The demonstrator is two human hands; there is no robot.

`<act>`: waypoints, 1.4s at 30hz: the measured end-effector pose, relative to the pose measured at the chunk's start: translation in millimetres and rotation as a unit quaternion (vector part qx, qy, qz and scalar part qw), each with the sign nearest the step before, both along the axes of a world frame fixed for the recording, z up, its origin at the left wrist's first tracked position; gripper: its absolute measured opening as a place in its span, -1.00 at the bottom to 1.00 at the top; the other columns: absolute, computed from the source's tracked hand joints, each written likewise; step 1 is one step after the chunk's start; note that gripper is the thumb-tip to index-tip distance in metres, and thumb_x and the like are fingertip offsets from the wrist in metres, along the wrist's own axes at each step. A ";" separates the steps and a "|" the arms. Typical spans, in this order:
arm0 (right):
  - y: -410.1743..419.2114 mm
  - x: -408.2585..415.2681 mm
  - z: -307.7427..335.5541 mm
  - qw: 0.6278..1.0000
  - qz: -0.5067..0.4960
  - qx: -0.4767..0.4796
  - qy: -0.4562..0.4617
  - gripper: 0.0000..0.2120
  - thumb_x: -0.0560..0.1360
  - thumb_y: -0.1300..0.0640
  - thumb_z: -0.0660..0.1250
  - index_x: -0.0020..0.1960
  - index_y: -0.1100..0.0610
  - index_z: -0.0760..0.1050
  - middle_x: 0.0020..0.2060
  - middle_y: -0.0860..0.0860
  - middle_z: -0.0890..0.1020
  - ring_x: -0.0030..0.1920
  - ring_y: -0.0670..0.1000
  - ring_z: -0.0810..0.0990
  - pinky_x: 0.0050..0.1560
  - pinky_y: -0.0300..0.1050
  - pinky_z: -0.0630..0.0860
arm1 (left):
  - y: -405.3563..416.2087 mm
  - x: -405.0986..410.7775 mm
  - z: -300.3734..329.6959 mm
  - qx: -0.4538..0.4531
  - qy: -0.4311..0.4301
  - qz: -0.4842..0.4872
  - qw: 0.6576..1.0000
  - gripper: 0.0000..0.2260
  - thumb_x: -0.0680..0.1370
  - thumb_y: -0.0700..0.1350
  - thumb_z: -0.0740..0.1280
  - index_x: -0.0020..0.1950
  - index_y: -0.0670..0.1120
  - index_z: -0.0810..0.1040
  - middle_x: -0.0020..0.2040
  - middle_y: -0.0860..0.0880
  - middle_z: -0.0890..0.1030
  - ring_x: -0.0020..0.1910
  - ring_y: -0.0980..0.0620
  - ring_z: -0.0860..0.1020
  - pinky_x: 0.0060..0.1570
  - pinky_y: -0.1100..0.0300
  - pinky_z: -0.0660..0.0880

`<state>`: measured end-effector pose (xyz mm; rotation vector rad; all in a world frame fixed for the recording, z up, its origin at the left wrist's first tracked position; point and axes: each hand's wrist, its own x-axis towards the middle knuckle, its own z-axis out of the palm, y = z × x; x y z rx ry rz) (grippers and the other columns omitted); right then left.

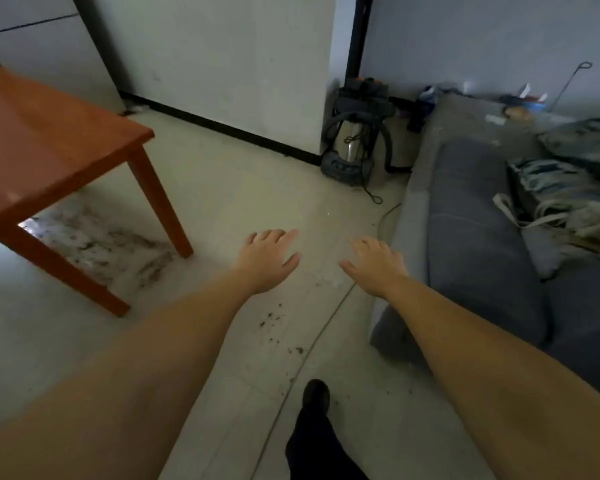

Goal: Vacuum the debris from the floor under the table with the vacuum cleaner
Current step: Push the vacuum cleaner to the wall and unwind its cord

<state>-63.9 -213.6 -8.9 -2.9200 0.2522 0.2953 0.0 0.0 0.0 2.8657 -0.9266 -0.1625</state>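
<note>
A canister vacuum cleaner [352, 147] with a steel drum and a black hose stands at the wall corner, far ahead of both hands. Dark debris [97, 244] is scattered on the pale floor under the red-brown wooden table [49, 140] at the left. A few crumbs [274, 320] also lie on the floor below my hands. My left hand [269, 259] and my right hand [378, 266] are stretched forward, palms down, fingers spread, holding nothing.
A grey sofa [482, 237] with cushions and a bag fills the right side. A thin power cord [312, 344] runs along the floor from the vacuum past my dark shoe [316, 396]. White wall with black skirting lies ahead.
</note>
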 end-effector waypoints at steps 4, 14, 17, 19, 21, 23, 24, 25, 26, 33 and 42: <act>-35.3 62.3 3.6 0.999 -0.031 0.009 -0.011 -0.39 0.59 -0.19 0.05 0.56 0.01 0.03 0.48 0.11 0.27 0.44 0.18 0.27 0.37 0.18 0.28 | -33.4 70.0 4.4 0.011 -0.007 -0.001 1.000 -0.50 0.62 0.13 0.01 0.52 -0.03 0.14 0.45 -0.07 0.33 0.42 -0.08 0.28 0.40 -0.06 0.17; -135.9 234.9 41.4 0.999 -0.020 -0.022 -0.030 -0.44 0.60 -0.17 0.09 0.53 -0.01 0.10 0.46 0.11 0.29 0.42 0.18 0.31 0.36 0.16 0.30 | -138.4 243.9 29.4 -0.023 -0.008 -0.014 1.000 -0.51 0.62 0.13 0.00 0.52 -0.02 0.15 0.44 -0.06 0.33 0.41 -0.07 0.29 0.39 -0.04 0.20; -160.6 284.8 38.2 0.999 -0.026 -0.019 -0.019 -0.43 0.60 -0.17 0.09 0.53 0.00 0.10 0.47 0.09 0.28 0.43 0.17 0.30 0.37 0.15 0.29 | -161.8 300.0 28.2 -0.020 -0.002 -0.019 1.000 -0.51 0.62 0.12 0.01 0.51 -0.03 0.16 0.44 -0.06 0.34 0.41 -0.06 0.29 0.39 -0.02 0.20; -177.8 322.6 32.7 0.999 -0.033 -0.017 -0.016 -0.43 0.60 -0.18 0.08 0.54 -0.02 0.08 0.47 0.07 0.28 0.44 0.15 0.29 0.38 0.16 0.28 | -177.9 341.1 25.2 -0.022 -0.008 -0.026 0.999 -0.51 0.62 0.12 0.02 0.51 -0.04 0.17 0.44 -0.06 0.34 0.41 -0.06 0.29 0.39 -0.01 0.20; -195.1 365.5 28.6 0.999 -0.046 -0.017 -0.014 -0.42 0.60 -0.19 0.06 0.55 -0.04 0.05 0.48 0.06 0.26 0.45 0.15 0.27 0.39 0.17 0.26 | -193.0 386.8 23.0 -0.027 -0.016 -0.035 0.999 -0.51 0.62 0.11 0.02 0.51 -0.04 0.17 0.44 -0.06 0.33 0.42 -0.05 0.29 0.40 -0.01 0.20; -211.4 412.5 25.4 0.998 -0.060 -0.020 -0.017 -0.41 0.60 -0.20 0.05 0.56 -0.04 0.03 0.50 0.07 0.24 0.47 0.14 0.25 0.40 0.16 0.25 | -207.5 437.7 20.2 -0.032 -0.019 -0.043 0.998 -0.51 0.62 0.11 0.02 0.52 -0.04 0.15 0.45 -0.06 0.33 0.42 -0.05 0.28 0.40 -0.01 0.19; -218.9 436.2 25.1 0.997 -0.066 -0.023 -0.017 -0.41 0.60 -0.21 0.04 0.56 -0.04 0.03 0.50 0.07 0.23 0.47 0.14 0.24 0.41 0.16 0.24 | -214.5 464.0 19.9 -0.031 -0.020 -0.049 0.998 -0.50 0.62 0.11 0.02 0.52 -0.04 0.14 0.46 -0.06 0.32 0.43 -0.06 0.28 0.40 -0.01 0.19; -226.3 460.6 25.5 0.997 -0.074 -0.026 -0.018 -0.40 0.60 -0.23 0.03 0.56 -0.04 0.02 0.50 0.06 0.23 0.48 0.14 0.23 0.42 0.16 0.24 | -221.8 491.3 20.2 -0.029 -0.020 -0.055 0.998 -0.50 0.62 0.12 0.02 0.52 -0.04 0.14 0.46 -0.06 0.32 0.43 -0.06 0.28 0.40 -0.01 0.19; -233.2 484.2 27.3 0.996 -0.082 -0.024 -0.018 -0.40 0.60 -0.23 0.02 0.56 -0.04 0.01 0.50 0.06 0.23 0.48 0.14 0.23 0.42 0.16 0.23 | -229.3 518.4 21.7 -0.028 -0.017 -0.060 0.998 -0.50 0.62 0.13 0.02 0.52 -0.03 0.14 0.46 -0.05 0.31 0.43 -0.06 0.27 0.40 -0.01 0.18; -278.5 627.5 38.0 0.993 -0.120 -0.013 -0.015 -0.41 0.60 -0.23 0.02 0.56 -0.06 0.02 0.51 0.04 0.23 0.48 0.13 0.22 0.44 0.16 0.22 | -287.8 684.4 31.9 -0.040 -0.002 -0.097 0.994 -0.52 0.62 0.12 0.03 0.51 -0.02 0.17 0.45 -0.04 0.33 0.43 -0.05 0.28 0.41 0.01 0.19; -375.1 798.9 16.7 0.991 -0.133 -0.002 -0.021 -0.41 0.61 -0.22 0.02 0.56 -0.04 0.00 0.49 0.06 0.26 0.46 0.13 0.26 0.41 0.16 0.27 | -380.0 860.5 4.3 -0.035 -0.001 -0.126 0.991 -0.53 0.62 0.11 0.03 0.50 -0.02 0.19 0.42 -0.04 0.36 0.39 -0.04 0.31 0.36 0.02 0.22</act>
